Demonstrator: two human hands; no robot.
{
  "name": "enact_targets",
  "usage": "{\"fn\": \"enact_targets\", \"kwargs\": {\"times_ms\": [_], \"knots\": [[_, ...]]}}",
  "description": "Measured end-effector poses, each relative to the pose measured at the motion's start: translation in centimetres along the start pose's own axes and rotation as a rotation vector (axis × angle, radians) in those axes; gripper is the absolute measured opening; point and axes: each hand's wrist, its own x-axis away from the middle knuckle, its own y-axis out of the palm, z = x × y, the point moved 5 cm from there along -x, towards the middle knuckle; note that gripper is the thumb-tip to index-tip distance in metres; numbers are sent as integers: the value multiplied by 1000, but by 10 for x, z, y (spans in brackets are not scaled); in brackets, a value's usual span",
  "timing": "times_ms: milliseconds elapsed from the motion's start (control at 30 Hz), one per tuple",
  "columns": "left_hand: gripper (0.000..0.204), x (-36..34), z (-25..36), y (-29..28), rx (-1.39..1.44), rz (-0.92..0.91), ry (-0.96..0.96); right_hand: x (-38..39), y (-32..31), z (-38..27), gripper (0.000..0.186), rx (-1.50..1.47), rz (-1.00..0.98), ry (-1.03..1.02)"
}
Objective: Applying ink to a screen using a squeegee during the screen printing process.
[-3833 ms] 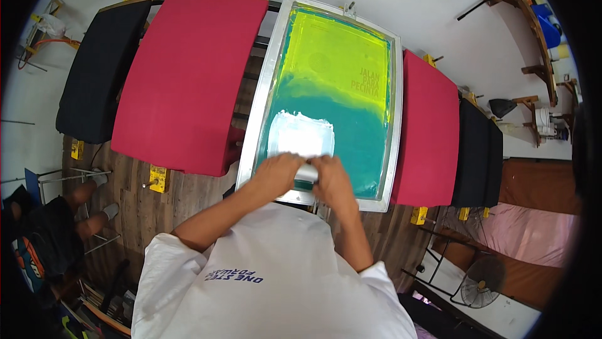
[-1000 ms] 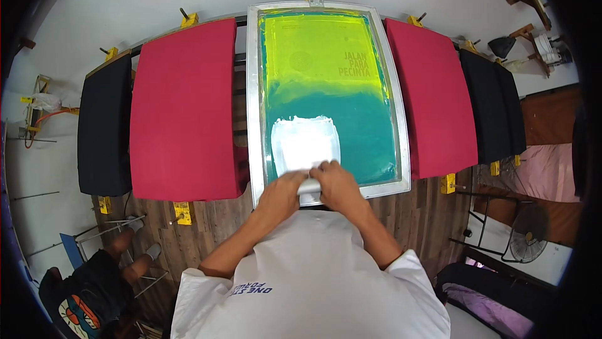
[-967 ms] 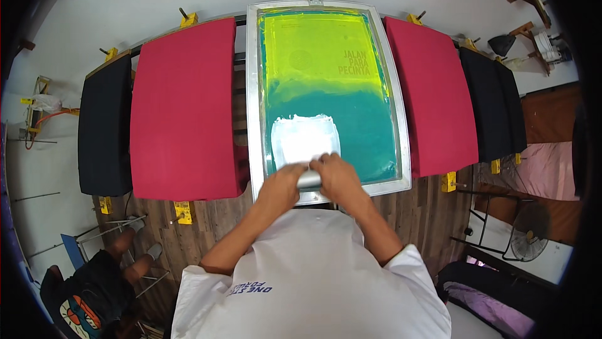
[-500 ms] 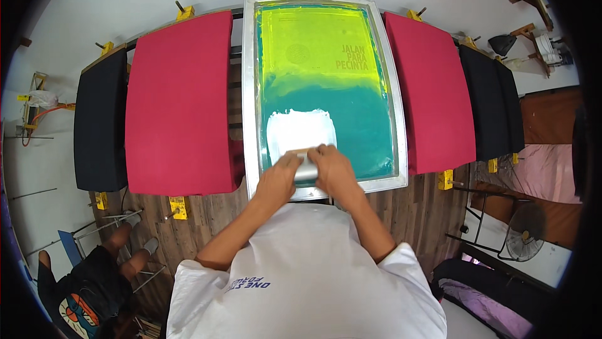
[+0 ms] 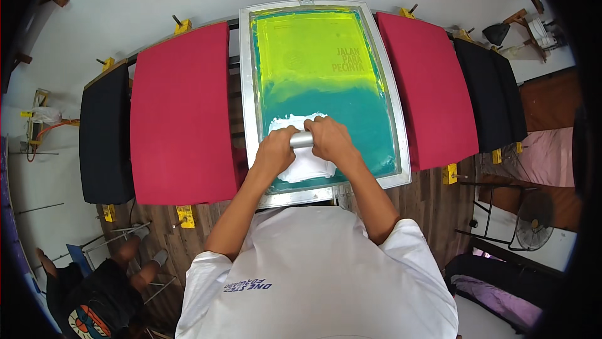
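Squeegee handle [image 5: 301,139]: pushed up the screen; half a second ago it sat low, close to the near rim of the frame [image 5: 248,75].
White ink [image 5: 307,166]: a stretch of it now shows on the near side of the handle, where the tool and hands were before.
Left hand [image 5: 276,151]: gone forward with the handle, farther from that rim.
Right hand [image 5: 331,141]: forward too.
Forearms [image 5: 370,198]: reaching farther over the frame than earlier.

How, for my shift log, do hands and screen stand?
Left hand, right hand: both closed on silver handle. White patch beneath, on framed screen. Nothing visible blocking the hands.
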Motion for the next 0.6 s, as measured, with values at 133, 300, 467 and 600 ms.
{"fn": "enact_targets", "kwargs": {"times_ms": [133, 300, 467, 600], "knots": [[48, 24, -2, 14, 34, 4, -12, 29, 12, -7, 36, -10, 77, -33], [55, 82, 15, 29, -15, -93, 23, 88, 32, -23, 29, -68, 75, -37], [55, 87, 28, 23, 24, -208, -48, 102, 16, -28, 30, -94, -8, -26], [41, 56, 22, 8, -13, -1, 64, 62, 4, -18, 31, -44, -10, -41]]}}
